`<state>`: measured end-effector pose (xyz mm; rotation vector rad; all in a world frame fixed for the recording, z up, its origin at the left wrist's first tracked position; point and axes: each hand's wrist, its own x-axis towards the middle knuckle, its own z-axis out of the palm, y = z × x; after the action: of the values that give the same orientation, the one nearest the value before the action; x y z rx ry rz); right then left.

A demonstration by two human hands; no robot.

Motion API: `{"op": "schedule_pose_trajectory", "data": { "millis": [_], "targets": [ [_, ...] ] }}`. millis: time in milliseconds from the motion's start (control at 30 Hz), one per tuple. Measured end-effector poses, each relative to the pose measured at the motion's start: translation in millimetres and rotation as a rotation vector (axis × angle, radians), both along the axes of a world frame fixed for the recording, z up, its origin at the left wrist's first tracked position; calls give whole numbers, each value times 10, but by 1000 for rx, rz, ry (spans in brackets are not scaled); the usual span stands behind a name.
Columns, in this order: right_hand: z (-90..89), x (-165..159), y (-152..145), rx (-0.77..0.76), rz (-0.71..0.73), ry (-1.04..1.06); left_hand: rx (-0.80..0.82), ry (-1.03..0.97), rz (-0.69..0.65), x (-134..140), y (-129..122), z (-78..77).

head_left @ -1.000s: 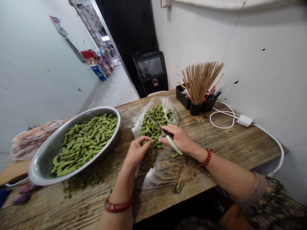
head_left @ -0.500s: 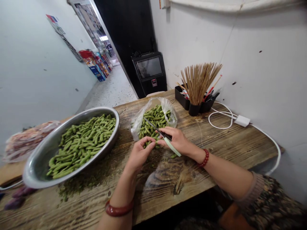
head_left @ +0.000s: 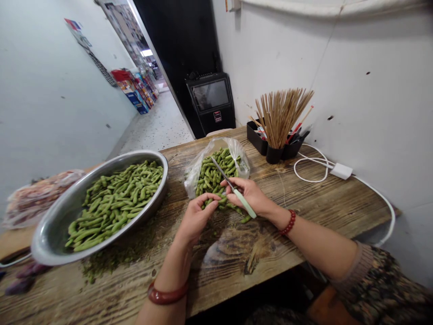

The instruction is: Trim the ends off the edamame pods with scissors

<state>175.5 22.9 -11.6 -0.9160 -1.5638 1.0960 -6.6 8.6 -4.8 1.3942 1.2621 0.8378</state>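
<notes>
My right hand is wrapped round scissors with pale green handles, their dark blades pointing up and away to the left. Thumb and forefinger of my left hand pinch the end of a green soybean pod, just left of the right fingertips. Behind both hands lies an open clear plastic bag filled with green soybean pods. A few loose pods rest on the wood under my right hand.
Left stands a large metal basin of pods, with green trimmings before it. A bagged pinkish heap sits beyond. Skewers stand in a black holder at the back, beside a white cable and adapter.
The scissors have swung in my right hand, and their blades now point further right. My right fingers have drawn slightly away from the left ones. My left hand has hardly moved.
</notes>
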Motion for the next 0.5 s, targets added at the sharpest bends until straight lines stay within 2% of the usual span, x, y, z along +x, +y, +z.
{"op": "schedule_pose_trajectory", "data": {
  "millis": [167,367,433,500],
  "targets": [
    [9,4,16,-59,26,35,4,-63,51,20,-11,26],
    [17,-4,-9,20,72,9,-17,-103,40,46,-25,53],
    [34,14,-6,51,59,-16,-46,-185,52,34,-13,65],
    [58,35,-5,83,41,-48,-61,-296,124,12,12,68]
  ]
}}
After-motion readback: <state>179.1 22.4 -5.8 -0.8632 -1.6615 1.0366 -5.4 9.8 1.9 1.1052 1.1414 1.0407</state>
